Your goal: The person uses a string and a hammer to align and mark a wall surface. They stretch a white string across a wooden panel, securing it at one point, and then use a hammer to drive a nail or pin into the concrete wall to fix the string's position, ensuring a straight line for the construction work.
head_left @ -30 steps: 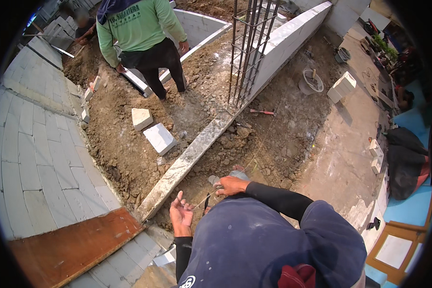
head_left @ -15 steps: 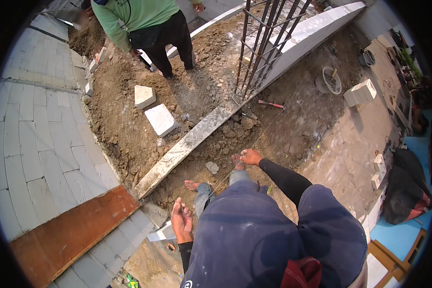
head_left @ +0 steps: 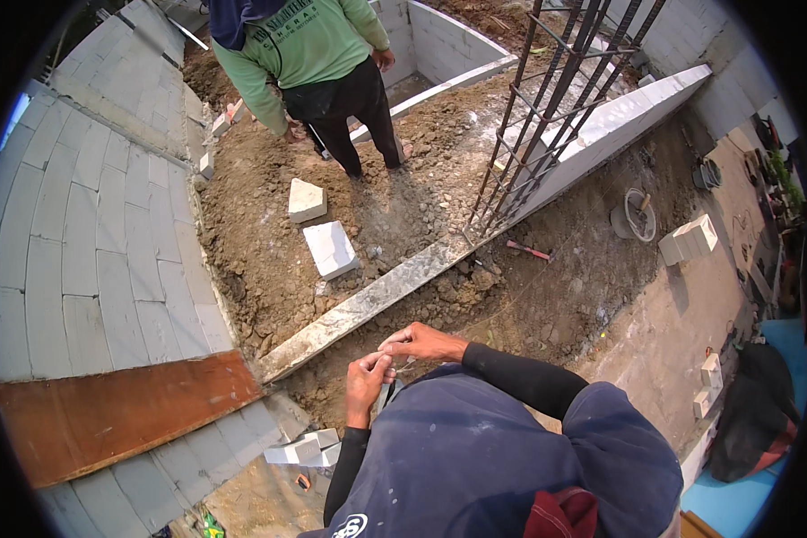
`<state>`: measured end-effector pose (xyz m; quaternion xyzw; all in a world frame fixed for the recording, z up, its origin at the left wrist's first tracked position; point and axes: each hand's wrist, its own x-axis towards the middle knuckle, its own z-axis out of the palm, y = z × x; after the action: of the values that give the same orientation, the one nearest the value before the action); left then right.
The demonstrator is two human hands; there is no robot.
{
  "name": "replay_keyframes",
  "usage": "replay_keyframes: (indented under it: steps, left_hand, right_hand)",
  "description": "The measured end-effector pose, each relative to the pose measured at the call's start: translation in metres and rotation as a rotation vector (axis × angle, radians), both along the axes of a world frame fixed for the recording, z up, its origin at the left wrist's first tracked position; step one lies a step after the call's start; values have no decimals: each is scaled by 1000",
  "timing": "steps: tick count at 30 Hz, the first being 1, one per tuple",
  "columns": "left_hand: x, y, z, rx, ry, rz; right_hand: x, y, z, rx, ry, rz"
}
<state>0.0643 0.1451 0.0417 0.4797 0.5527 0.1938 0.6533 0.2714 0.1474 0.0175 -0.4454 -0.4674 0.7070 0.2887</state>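
My left hand (head_left: 364,386) and my right hand (head_left: 430,342) meet in front of my body, fingertips pinched together. Between them is a thin string, which hardly shows at the fingers now; the earlier frame shows it as a taut line passing my right hand. Just beyond my hands, a narrow grey concrete beam (head_left: 368,309) runs diagonally over the soil. It leads to an upright rebar cage (head_left: 556,117). On the soil past my right hand lies a hammer with a red handle (head_left: 529,250).
Across the beam stands a person in a green top (head_left: 332,81), near two pale blocks (head_left: 331,250). A block wall (head_left: 99,242) and brown board (head_left: 125,412) flank the left. Light blocks (head_left: 305,448) lie by my left forearm. At right are a bucket (head_left: 634,215) and stacked blocks (head_left: 689,240).
My hands have come together from apart; the left rose and its loosely spread fingers closed, while the right moved left and down. The view has shifted, and the person across turned slightly.
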Motion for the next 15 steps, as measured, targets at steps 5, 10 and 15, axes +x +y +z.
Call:
replay_keyframes:
  steps: [5, 10, 15]
  left_hand:
    - [-4, -10, -11, -272, -195, 51]
    - [-12, -16, -13, -374, -206, 62]
    - [-20, -19, -24, -286, -161, 9]
  right_hand:
    - [3, -10, -12, -126, 85, 5]
    - [8, -6, -12, -248, 245, -41]
    - [23, 3, -20, -409, 320, -317]
